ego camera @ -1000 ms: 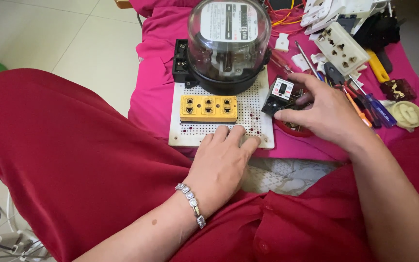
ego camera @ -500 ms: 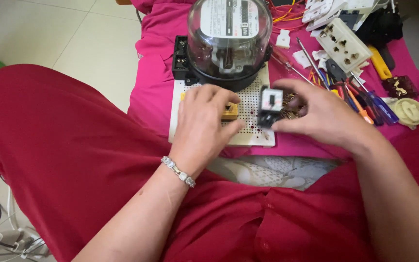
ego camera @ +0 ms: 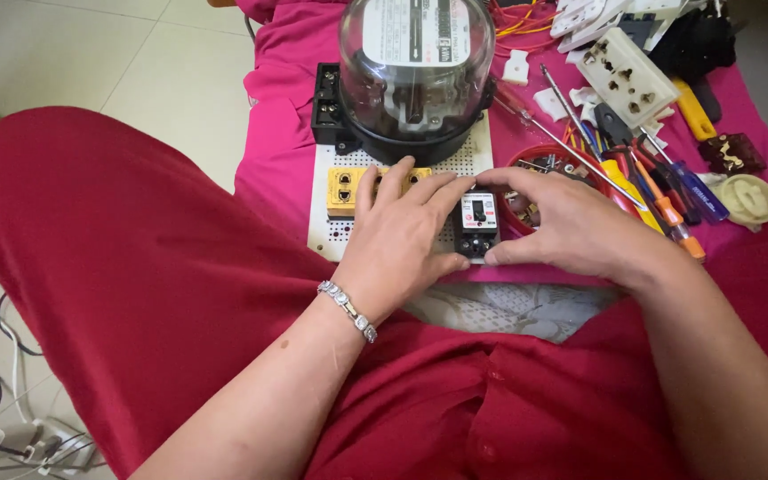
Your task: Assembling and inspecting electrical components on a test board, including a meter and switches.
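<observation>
A small black circuit breaker (ego camera: 478,222) with a white face sits on the white perforated board (ego camera: 331,233). My left hand (ego camera: 402,240) and my right hand (ego camera: 562,222) both pinch it, one from each side. My left fingers lie over the yellow socket block (ego camera: 345,189) on the board. Behind the hands stands a round glass-domed electric meter (ego camera: 416,71) on a black base.
A pink cloth (ego camera: 282,116) covers the low table. Several screwdrivers (ego camera: 660,191), a white multi-socket plate (ego camera: 626,76), a red bowl of parts (ego camera: 540,160), a cream round fitting (ego camera: 750,200) and loose wires lie to the right. My red-clothed knee (ego camera: 117,267) fills the left. Cables lie on the tiled floor (ego camera: 11,436).
My left hand slid from the board's front edge up over the yellow socket block and onto the breaker. My right hand brought the breaker leftward onto the board.
</observation>
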